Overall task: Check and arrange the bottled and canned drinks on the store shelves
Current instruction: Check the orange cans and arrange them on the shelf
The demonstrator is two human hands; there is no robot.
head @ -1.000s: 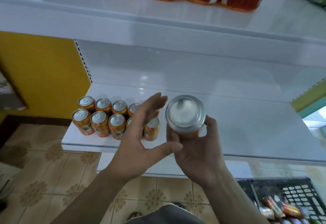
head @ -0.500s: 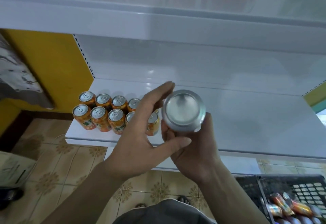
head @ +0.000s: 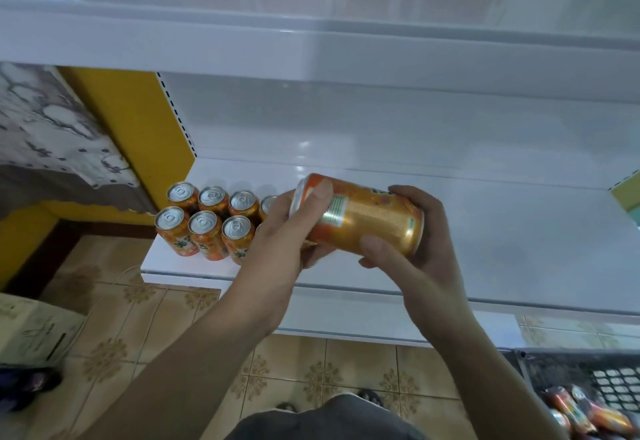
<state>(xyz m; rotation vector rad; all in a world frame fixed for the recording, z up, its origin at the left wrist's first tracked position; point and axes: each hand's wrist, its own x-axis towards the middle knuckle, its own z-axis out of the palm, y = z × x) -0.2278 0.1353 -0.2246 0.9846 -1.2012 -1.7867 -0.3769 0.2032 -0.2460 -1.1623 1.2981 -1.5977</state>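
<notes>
Left hand grips the top end of the orange can, right hand cups its base. Both are clamped on it, and the can lies sideways in the air over the shelf front. At its nine o'clock, matching cans stand upright in two rows. At five o'clock a crate holds more, so I'd say plenty is left to shelve.

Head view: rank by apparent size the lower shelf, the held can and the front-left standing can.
1. lower shelf
2. held can, enlarged by nearness to the camera
3. front-left standing can; probably the same real size as the held one
</notes>
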